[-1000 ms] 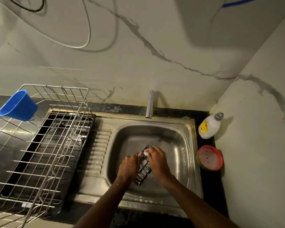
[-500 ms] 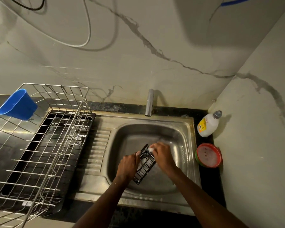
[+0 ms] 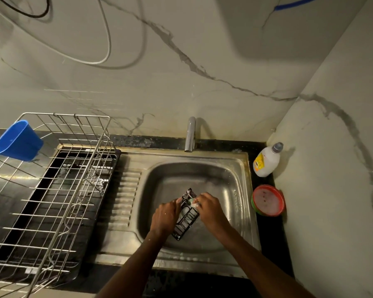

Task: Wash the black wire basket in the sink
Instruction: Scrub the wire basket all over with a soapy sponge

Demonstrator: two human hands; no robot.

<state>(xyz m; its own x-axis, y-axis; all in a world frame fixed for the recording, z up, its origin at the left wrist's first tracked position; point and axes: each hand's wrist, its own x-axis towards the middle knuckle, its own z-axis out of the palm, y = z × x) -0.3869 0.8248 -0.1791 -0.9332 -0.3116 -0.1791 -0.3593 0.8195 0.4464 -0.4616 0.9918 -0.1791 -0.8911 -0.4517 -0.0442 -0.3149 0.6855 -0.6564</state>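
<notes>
A small black wire basket is held tilted over the bowl of the steel sink. My left hand grips its left side. My right hand holds a small pale sponge or scrubber against the basket's upper right edge, with white foam on the wires. The tap stands behind the bowl; no water stream shows.
A large steel wire dish rack with a blue plastic cup hung on it stands on a black tray at the left. A white soap bottle and a red-lidded round tub sit right of the sink by the wall.
My right hand rubbed up along the basket and came back down slightly. The basket shifted a little in my left hand's grip. The camera view moved slightly.
</notes>
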